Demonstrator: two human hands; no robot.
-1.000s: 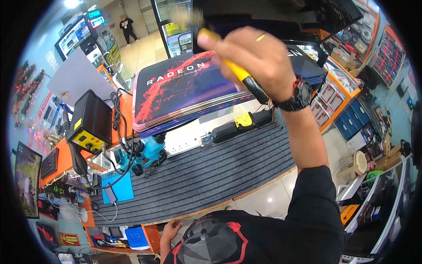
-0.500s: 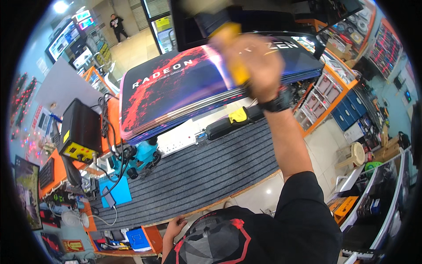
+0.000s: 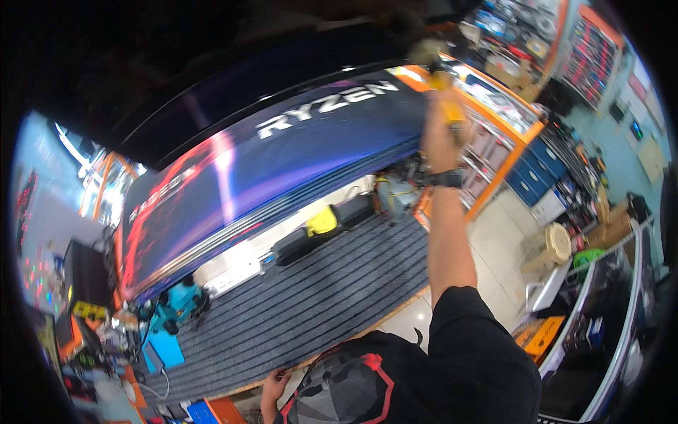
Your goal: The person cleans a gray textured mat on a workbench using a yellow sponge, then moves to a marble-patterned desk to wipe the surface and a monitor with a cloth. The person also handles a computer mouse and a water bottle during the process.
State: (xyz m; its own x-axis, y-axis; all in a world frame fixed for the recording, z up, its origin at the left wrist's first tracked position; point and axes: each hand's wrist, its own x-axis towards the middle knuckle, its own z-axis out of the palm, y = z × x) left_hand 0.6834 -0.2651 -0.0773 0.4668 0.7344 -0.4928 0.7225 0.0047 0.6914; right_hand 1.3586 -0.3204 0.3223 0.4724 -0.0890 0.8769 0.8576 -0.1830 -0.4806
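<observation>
My right hand (image 3: 443, 134) is wrapped round the yellow handle of a brush (image 3: 452, 113), blurred by motion. The brush's pale bristle end points up and away, over the far right end of a large dark panel (image 3: 304, 148) printed with red and purple graphics. My right arm is stretched far forward, with a black watch (image 3: 447, 178) on the wrist. Down at the bench's near edge, my left hand (image 3: 274, 387) rests with its fingers loosely bent and nothing visible in them.
A grey ribbed mat (image 3: 318, 297) covers the bench below the panel. On it stand a teal device (image 3: 182, 300), a white power strip (image 3: 233, 272) and a black case with a yellow patch (image 3: 322, 222). A glass display counter (image 3: 487, 152) is at the right, a cream stool (image 3: 551, 244) beyond.
My right hand has swept the brush rightward and lower, to the panel's right end. My view has shifted, so the panel sits further left. The left hand stays at the bench edge.
</observation>
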